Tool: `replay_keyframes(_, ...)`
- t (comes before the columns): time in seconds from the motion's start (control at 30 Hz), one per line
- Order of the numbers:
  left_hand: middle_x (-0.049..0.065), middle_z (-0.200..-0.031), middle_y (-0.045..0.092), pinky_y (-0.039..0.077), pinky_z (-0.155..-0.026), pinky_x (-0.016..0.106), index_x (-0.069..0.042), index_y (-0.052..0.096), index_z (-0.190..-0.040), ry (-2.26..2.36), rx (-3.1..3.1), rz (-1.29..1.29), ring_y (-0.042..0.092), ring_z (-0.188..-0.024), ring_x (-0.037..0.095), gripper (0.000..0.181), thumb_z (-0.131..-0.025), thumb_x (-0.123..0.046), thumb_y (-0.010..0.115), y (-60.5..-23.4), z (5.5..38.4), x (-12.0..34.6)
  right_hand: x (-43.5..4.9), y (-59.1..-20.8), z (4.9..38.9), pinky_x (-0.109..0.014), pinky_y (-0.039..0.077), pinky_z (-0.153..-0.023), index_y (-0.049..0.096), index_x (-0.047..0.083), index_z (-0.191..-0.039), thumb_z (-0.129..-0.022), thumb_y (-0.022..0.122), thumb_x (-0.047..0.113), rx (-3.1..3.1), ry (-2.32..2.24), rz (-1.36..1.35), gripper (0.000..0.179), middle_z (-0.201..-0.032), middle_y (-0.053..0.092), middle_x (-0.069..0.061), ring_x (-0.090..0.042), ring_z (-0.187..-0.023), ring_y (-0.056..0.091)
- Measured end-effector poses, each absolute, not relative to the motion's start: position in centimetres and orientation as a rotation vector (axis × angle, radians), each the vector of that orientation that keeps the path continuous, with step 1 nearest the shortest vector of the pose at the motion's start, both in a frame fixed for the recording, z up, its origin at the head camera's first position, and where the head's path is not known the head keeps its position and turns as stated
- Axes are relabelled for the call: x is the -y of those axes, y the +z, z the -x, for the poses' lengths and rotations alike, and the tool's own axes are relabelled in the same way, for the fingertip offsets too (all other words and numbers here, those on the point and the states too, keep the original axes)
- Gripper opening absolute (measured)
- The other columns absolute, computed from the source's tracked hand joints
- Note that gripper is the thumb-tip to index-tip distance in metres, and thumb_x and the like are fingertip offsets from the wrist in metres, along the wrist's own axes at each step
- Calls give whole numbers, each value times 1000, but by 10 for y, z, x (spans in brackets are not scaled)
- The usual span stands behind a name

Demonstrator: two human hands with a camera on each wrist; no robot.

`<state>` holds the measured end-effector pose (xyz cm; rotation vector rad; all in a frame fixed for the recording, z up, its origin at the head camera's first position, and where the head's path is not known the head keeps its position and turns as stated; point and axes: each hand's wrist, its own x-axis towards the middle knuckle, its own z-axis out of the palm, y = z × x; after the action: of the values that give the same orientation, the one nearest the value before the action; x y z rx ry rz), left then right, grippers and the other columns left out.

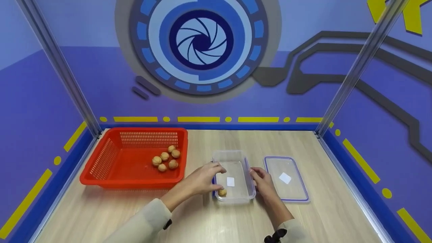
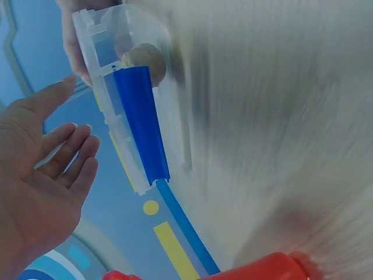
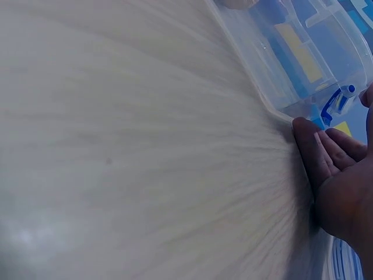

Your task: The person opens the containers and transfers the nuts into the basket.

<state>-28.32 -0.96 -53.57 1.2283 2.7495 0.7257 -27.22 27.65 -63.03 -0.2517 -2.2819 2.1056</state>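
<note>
A clear plastic food container (image 1: 233,197) with blue side clips stands uncovered on the table, a white label on its floor. One walnut (image 1: 222,192) lies in its near left corner. My left hand (image 1: 205,179) hovers over the container's left wall, thumb and fingers apart and holding nothing; the left wrist view shows the blue clip (image 2: 143,122) beside that hand. Against the right wall rests my right hand (image 1: 264,184). In the right wrist view its fairly straight fingers (image 3: 315,154) touch the container's lower corner, thumb held away from them.
A red plastic basket (image 1: 135,184) stands on the left, with several walnuts (image 1: 164,156) in its right part. Right of the container lies its clear lid (image 1: 293,189), edged in blue. Printed panels (image 1: 209,108) enclose the wooden table at the back and sides.
</note>
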Motion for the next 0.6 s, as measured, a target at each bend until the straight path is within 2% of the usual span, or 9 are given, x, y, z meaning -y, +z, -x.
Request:
replay_keyframes(0.3,0,-129,67,53,-105,35,-12,70,-131,676,-2683,-1310,63,-119,15,47,-91,-29,87,-539,285,1,-276,-633,273,-48,59,-94,61,-2,-139,-107,66,34,2273,2113,251,48,-134,65,-23,-36,-121,63)
replay_keyframes(0.5,-1,-122,69,56,-97,31,-12,73,-127,556,-2691,-1304,65,-108,12,44,-90,-29,86,-543,283,-4,-275,-632,272,-43,63,-84,62,-4,-136,-107,66,29,2243,2123,229,44,-128,66,-23,-33,-114,66)
replay_keyframes(0.6,-1,-121,70,56,-94,31,-11,74,-126,518,-2699,-1318,66,-107,12,43,-89,-28,86,-543,285,-7,-275,-632,273,-43,63,-83,62,-5,-134,-107,66,27,2217,2128,224,42,-126,66,-24,-33,-113,65)
